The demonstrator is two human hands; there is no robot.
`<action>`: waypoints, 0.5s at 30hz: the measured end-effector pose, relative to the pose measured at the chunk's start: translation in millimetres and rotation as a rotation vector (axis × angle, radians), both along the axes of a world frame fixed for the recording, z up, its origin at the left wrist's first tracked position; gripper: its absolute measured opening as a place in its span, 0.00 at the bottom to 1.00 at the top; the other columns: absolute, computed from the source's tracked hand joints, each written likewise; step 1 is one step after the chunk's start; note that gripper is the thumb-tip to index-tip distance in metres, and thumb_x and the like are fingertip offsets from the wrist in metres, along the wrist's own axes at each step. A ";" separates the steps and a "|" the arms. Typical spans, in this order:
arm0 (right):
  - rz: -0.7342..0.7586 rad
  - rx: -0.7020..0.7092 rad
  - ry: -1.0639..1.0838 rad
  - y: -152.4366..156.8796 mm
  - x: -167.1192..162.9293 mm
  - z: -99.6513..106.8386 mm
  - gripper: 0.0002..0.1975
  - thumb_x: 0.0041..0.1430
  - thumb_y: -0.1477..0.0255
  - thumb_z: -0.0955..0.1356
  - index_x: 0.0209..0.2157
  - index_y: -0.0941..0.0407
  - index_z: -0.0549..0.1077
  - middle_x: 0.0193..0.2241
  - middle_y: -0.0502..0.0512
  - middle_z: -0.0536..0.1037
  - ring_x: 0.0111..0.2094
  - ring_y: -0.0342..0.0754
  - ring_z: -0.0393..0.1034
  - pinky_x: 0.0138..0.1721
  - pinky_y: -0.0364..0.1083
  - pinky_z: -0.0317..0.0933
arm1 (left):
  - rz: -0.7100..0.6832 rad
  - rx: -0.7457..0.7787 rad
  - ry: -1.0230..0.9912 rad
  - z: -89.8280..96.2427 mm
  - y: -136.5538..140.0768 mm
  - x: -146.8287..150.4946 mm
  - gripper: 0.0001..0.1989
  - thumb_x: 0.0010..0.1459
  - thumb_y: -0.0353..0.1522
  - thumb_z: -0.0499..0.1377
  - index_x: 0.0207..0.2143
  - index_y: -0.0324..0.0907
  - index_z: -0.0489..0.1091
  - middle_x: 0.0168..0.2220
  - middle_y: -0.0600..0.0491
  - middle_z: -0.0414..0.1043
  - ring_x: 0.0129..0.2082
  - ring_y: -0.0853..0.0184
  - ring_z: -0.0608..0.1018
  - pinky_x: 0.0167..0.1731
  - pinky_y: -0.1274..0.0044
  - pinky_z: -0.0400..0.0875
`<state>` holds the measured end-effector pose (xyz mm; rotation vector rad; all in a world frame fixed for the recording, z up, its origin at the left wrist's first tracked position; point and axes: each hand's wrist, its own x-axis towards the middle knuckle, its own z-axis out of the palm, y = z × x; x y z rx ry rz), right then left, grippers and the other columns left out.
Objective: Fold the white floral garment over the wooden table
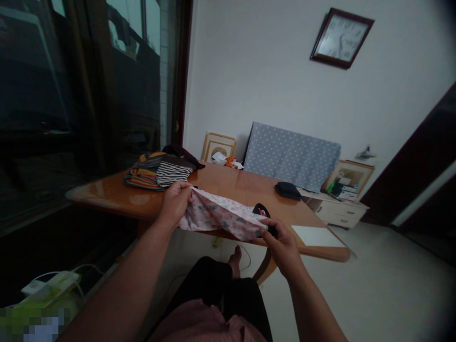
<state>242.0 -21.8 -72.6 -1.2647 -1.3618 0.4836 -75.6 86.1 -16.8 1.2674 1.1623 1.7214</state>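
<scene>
Two hands (228,223) stretch pale floral cloth (223,216).

The room is dim, lit by weak daylight from the window (138,28) at upper left; the tabletop (228,183) carries a soft sheen, the clock (341,38) glass glares, corners darken and lines bend at the edges

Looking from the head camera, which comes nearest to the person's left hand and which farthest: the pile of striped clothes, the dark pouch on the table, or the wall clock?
From the left hand:
1. Pile of striped clothes, on the table just beyond and left of the hand.
2. Dark pouch, across the table to the right.
3. Wall clock, high on the far wall, upper right.
</scene>
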 end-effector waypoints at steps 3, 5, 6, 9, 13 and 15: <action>-0.016 0.005 -0.036 -2.5 -1.1 3.4 0.18 0.56 0.58 0.73 0.44 0.53 0.78 0.44 0.57 0.81 0.45 0.54 0.74 0.49 0.52 0.65 | -0.011 0.007 -0.001 1.8 -1.8 -0.2 0.11 0.50 0.35 0.60 0.36 0.41 0.72 0.21 0.60 0.67 0.21 0.72 0.68 0.23 0.81 0.59; -0.010 -0.005 -0.040 -4.9 -3.1 7.0 0.16 0.57 0.57 0.73 0.42 0.54 0.79 0.42 0.56 0.81 0.42 0.53 0.73 0.47 0.51 0.64 | -0.030 0.011 0.007 3.2 -3.6 -0.7 0.10 0.49 0.34 0.60 0.35 0.41 0.71 0.22 0.60 0.67 0.21 0.72 0.68 0.23 0.81 0.59; -0.004 -0.013 -0.023 -6.0 -4.3 8.8 0.16 0.57 0.57 0.73 0.40 0.54 0.79 0.40 0.55 0.81 0.41 0.53 0.73 0.46 0.50 0.64 | -0.045 0.010 0.015 3.9 -4.6 -1.2 0.09 0.49 0.34 0.61 0.34 0.41 0.71 0.22 0.60 0.67 0.21 0.73 0.68 0.24 0.81 0.59; 0.035 -0.053 0.110 -7.9 -6.7 11.6 0.16 0.56 0.56 0.73 0.35 0.55 0.78 0.34 0.52 0.80 0.37 0.50 0.71 0.42 0.47 0.62 | -0.112 -0.005 0.040 5.0 -7.6 -4.0 0.08 0.48 0.34 0.62 0.31 0.41 0.69 0.22 0.60 0.66 0.21 0.73 0.66 0.23 0.81 0.58; 0.059 -0.076 0.368 -3.1 -2.7 6.4 0.12 0.53 0.60 0.74 0.29 0.54 0.76 0.27 0.48 0.76 0.32 0.46 0.67 0.38 0.44 0.60 | -0.242 -0.075 0.038 2.7 -10.0 -9.3 0.09 0.48 0.34 0.63 0.28 0.42 0.66 0.21 0.62 0.62 0.20 0.75 0.62 0.21 0.82 0.54; 0.047 -0.084 0.474 1.9 1.8 1.3 0.11 0.51 0.62 0.74 0.27 0.55 0.75 0.25 0.48 0.75 0.31 0.46 0.66 0.36 0.44 0.61 | -0.306 -0.118 0.044 0.3 -10.2 -11.7 0.10 0.48 0.35 0.64 0.28 0.42 0.65 0.20 0.62 0.60 0.19 0.75 0.60 0.20 0.81 0.51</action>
